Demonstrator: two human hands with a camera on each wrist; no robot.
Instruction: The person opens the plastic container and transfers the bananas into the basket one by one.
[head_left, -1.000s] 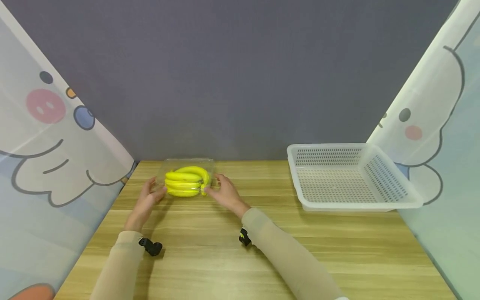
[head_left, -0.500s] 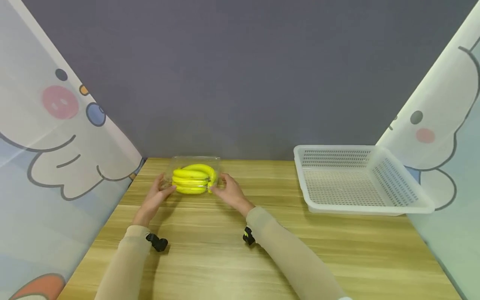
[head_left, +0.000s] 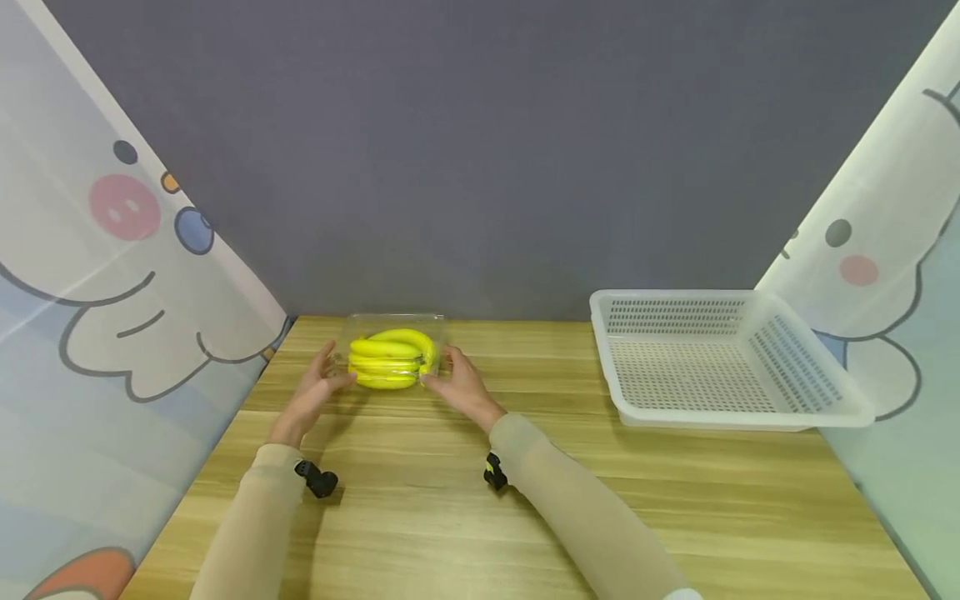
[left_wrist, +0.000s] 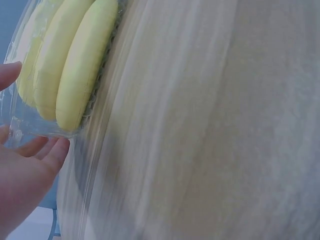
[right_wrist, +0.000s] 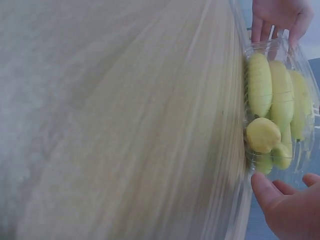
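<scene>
Bananas (head_left: 386, 360) and clear container (head_left: 362, 327), partly out of sight
In the left wrist view the top edge cuts off both the bananas and the container, while the left edge crops the left hand (head_left: 307, 398); in the right wrist view the right edge crops the right hand (head_left: 465, 387). The bananas overlap one another (their number cannot be told). The tabletop (left_wrist: 200, 125) grain is blurred in both wrist views, and in the head view the bottom edge crops both sleeves (head_left: 251, 517)
</scene>
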